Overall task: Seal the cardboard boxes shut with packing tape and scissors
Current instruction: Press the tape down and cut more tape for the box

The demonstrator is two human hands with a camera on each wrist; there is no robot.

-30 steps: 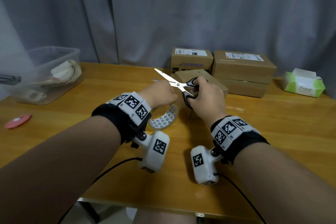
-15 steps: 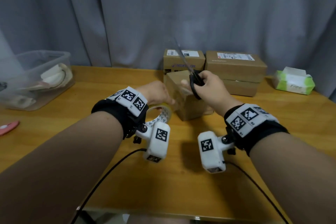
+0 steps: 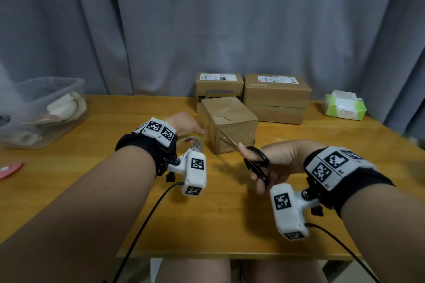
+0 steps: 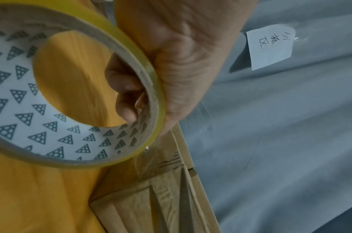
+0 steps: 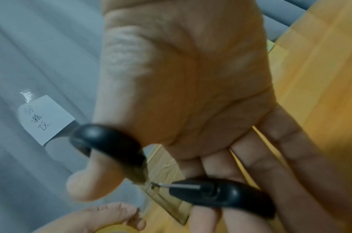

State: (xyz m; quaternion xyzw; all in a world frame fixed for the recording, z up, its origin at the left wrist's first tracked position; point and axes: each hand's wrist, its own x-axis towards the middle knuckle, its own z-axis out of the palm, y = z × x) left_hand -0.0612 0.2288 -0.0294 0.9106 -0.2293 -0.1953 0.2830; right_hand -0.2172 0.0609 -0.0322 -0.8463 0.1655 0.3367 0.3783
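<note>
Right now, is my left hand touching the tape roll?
Touching. The left wrist view shows the left hand gripping the tape roll, fingertips curled inside the core and the palm against its yellow outer rim.

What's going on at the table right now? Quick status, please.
Left hand grips tape roll. Right hand holds scissors, blades open at the small box. Tape uncut; nothing blocking.

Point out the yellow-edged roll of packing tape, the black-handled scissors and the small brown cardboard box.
yellow-edged roll of packing tape point(image 4: 149, 88), left wrist view, outer rim.
black-handled scissors point(image 3: 258, 161), head view, handle loop.
small brown cardboard box point(image 3: 227, 110), head view, top face.
</note>
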